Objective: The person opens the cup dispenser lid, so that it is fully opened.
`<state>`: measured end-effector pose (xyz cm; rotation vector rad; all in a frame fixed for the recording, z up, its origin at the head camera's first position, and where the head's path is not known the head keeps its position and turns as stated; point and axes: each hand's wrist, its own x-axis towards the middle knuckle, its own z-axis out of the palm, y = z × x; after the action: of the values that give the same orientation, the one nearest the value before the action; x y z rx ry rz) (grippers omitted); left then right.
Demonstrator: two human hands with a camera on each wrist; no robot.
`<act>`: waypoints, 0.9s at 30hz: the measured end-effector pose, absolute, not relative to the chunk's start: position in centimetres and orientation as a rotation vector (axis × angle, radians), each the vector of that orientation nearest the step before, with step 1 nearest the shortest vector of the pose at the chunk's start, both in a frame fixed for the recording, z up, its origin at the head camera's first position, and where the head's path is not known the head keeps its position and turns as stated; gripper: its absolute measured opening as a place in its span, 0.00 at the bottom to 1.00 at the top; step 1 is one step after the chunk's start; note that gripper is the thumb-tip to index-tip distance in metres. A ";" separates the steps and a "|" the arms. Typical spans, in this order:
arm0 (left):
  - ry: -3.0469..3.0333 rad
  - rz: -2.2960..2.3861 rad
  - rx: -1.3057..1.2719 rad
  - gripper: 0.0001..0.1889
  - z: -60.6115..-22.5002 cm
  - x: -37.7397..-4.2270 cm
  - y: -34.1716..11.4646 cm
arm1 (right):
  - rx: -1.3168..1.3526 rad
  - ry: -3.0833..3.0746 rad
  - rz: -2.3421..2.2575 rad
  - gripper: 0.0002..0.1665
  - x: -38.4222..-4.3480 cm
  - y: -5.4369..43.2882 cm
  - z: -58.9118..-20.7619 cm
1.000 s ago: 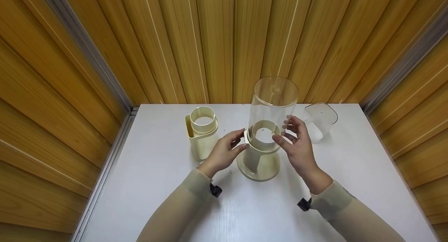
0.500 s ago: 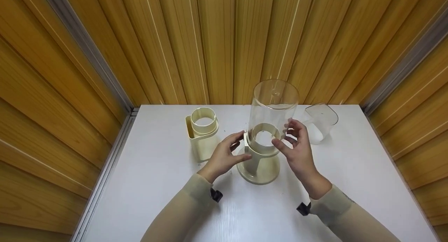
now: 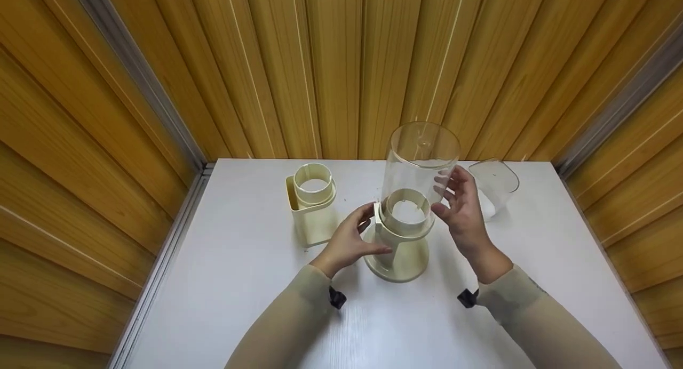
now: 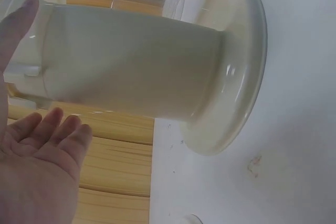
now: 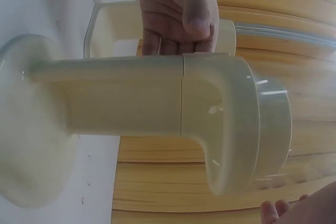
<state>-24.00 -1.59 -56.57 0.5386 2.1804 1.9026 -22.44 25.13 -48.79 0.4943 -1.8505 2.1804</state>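
A cream stand (image 3: 405, 257) with a round foot stands upright on the white table. Around its cream top ring (image 3: 407, 214) sits a tall clear cylinder (image 3: 421, 145), which rises above it. My left hand (image 3: 355, 241) is at the stand's left side, thumb extended across the front and fingers loosely bent near a small side tab (image 3: 378, 217). In the left wrist view its fingers (image 4: 76, 142) lie apart from the stand's body. My right hand (image 3: 464, 214) is beside the cylinder's lower right, fingers spread and relaxed, with nothing gripped.
To the left stands a second cream piece (image 3: 312, 222) with a ring and a narrow slot. A clear container (image 3: 496, 182) with a rounded square rim is behind my right hand. Wooden panels (image 3: 341, 70) close off the back edge of the white table (image 3: 240, 305).
My left thumb has slid from the tab down across the stand's front. My right hand has drawn away from the ring and shifted right. The cylinder stays on the stand.
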 end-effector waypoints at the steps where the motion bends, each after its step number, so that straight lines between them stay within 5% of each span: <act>1: 2.164 1.908 0.540 0.59 -56.6 -24.1 -1.5 | 0.521 -1.850 2.196 0.53 -22.7 25.2 -48.7; 15: 2.103 1.986 0.560 0.55 -56.5 -25.1 -0.7 | 0.698 -1.871 2.247 0.62 -24.4 25.0 -47.8; 27: 2.132 1.960 0.551 0.55 -56.5 -25.0 -0.4 | 0.729 -1.942 2.156 0.57 -24.7 24.8 -47.3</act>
<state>-24.98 -0.38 -56.52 0.5506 2.1317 1.9602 -24.74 24.80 -47.30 0.7290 -1.9424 2.1557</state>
